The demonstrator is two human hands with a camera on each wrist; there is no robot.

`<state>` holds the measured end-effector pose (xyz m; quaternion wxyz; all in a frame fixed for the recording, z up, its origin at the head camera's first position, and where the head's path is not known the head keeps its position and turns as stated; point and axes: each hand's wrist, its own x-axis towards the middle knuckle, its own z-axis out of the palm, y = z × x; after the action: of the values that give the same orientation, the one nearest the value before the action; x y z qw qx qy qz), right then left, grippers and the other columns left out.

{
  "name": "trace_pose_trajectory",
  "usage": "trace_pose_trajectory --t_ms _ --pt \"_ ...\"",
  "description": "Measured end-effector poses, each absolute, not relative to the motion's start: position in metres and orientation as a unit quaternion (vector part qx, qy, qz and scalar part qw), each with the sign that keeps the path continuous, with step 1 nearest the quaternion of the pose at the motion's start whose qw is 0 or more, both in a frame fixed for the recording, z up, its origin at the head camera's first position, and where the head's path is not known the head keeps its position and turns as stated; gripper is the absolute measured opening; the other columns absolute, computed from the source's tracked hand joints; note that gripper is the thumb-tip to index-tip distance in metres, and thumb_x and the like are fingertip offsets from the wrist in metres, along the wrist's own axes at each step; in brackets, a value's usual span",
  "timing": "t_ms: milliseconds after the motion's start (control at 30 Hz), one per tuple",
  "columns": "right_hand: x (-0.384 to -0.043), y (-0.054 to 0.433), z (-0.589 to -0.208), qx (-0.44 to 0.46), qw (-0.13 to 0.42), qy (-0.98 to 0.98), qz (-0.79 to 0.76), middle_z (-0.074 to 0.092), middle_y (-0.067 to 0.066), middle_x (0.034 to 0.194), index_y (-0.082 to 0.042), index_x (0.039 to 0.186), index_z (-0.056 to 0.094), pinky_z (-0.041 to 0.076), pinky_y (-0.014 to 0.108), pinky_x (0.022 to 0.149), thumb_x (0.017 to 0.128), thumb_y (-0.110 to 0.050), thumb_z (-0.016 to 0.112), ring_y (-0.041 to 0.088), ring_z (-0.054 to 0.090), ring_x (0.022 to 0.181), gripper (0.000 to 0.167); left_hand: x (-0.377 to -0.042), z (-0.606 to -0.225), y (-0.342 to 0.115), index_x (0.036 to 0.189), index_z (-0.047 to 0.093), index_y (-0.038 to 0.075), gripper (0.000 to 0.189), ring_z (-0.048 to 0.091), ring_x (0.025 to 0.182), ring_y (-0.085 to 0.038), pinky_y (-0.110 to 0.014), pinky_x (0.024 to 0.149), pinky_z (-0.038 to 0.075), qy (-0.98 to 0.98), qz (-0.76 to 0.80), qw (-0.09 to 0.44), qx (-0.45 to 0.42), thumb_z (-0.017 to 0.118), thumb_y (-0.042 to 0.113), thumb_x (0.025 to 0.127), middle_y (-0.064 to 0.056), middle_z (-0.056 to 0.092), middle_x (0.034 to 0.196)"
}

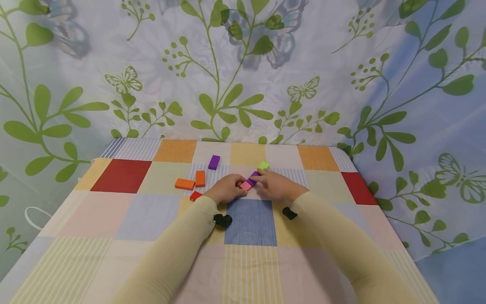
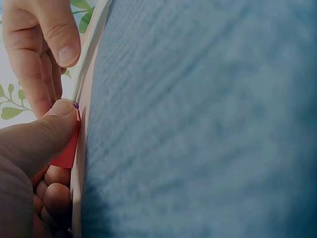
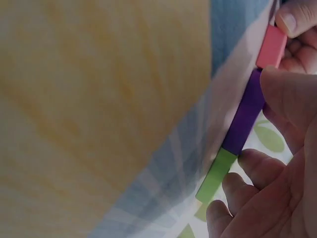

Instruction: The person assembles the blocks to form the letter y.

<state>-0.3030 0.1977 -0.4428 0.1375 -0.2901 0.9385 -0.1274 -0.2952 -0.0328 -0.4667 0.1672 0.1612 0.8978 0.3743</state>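
- Just beyond the far edge of the blue patch (image 1: 250,223), your row of blocks (image 1: 251,180) slants away to the right: pink block (image 3: 271,47) closest to the patch, purple block (image 3: 243,114) in the middle, green block (image 3: 216,173) farthest.
- Past the patch's far left corner, your left hand (image 1: 228,188) pinches the pink block between thumb and fingers. A light pinch should let it sit square.
- Past the patch's far right corner, your right hand (image 1: 276,185) grips the purple block, thumb near its pink end, fingers behind; the other fingertips lie by the green block. Let those steady it, not nudge it.
- Purple and green meet end to end; at the pink joint a thin dark line shows (gap or shadow, you cannot tell from here). The step looks like butting pink against purple, so press along the row, never across it.
- Left of the patch and farther off lie the red block (image 1: 195,196), the left orange block (image 1: 184,184), the right orange block (image 1: 200,178) and, farthest, the spare purple block (image 1: 214,162). Your left sleeve (image 1: 190,236) passes close to the red one, so lift that forearm before swinging it.
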Motion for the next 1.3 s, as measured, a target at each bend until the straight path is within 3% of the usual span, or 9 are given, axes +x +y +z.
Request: trace_pose_trajectory --t_ms 367,667,933,1033,1233,1300 --pt "-0.292 0.197 -0.442 -0.293 0.155 0.939 -0.093 0.019 0.02 0.175 -0.022 0.162 0.043 0.031 0.053 0.127 0.101 -0.034 0.071 0.04 0.029 0.159 0.068 -0.295 -0.467 -0.033 0.134 0.067 0.012 0.041 0.059 0.104 -0.024 -0.039 0.099 0.05 0.901 0.366 0.168 0.161 0.076 0.03 0.098 -0.004 0.065 0.114" --pt "-0.292 0.197 -0.442 -0.297 0.152 0.94 -0.072 0.022 0.018 0.174 -0.024 0.163 0.041 0.032 0.053 0.126 0.101 -0.035 0.071 0.04 0.033 0.157 0.069 -0.297 -0.466 -0.033 0.134 0.066 0.012 0.042 0.059 0.104 -0.024 -0.039 0.101 0.051 0.9 0.365 0.174 0.166 0.076 0.03 0.098 -0.004 0.066 0.113" --pt "-0.291 0.199 -0.443 -0.3 0.146 0.94 -0.074 0.024 0.018 0.174 -0.024 0.162 0.043 0.033 0.055 0.125 0.099 -0.036 0.073 0.043 0.035 0.156 0.07 -0.302 -0.459 -0.04 0.143 0.06 0.009 0.053 0.061 0.107 -0.022 -0.042 0.108 0.051 0.9 0.351 0.178 0.186 0.076 0.03 0.097 -0.004 0.068 0.118" --pt "-0.292 0.2 -0.444 -0.304 0.144 0.939 -0.075 0.023 0.019 0.174 -0.024 0.162 0.043 0.032 0.056 0.126 0.099 -0.037 0.072 0.043 0.034 0.156 0.07 -0.306 -0.454 -0.047 0.145 0.058 0.01 0.054 0.061 0.106 -0.023 -0.042 0.105 0.052 0.901 0.35 0.176 0.187 0.074 0.03 0.098 -0.005 0.067 0.118" --pt "-0.291 0.198 -0.443 -0.298 0.151 0.94 -0.065 0.022 0.017 0.175 -0.026 0.163 0.041 0.025 0.057 0.129 0.101 -0.039 0.07 0.037 0.028 0.16 0.07 -0.321 -0.442 -0.072 0.146 0.058 0.01 0.048 0.061 0.104 -0.024 -0.039 0.092 0.052 0.911 0.348 0.125 0.182 0.07 0.027 0.102 -0.006 0.066 0.121" --pt "-0.291 0.197 -0.442 -0.297 0.152 0.941 -0.064 0.022 0.017 0.175 -0.026 0.163 0.041 0.023 0.057 0.129 0.101 -0.039 0.07 0.036 0.028 0.16 0.07 -0.328 -0.438 -0.083 0.145 0.059 0.008 0.047 0.061 0.107 -0.026 -0.041 0.095 0.051 0.915 0.345 0.103 0.18 0.07 0.025 0.102 -0.008 0.066 0.123"
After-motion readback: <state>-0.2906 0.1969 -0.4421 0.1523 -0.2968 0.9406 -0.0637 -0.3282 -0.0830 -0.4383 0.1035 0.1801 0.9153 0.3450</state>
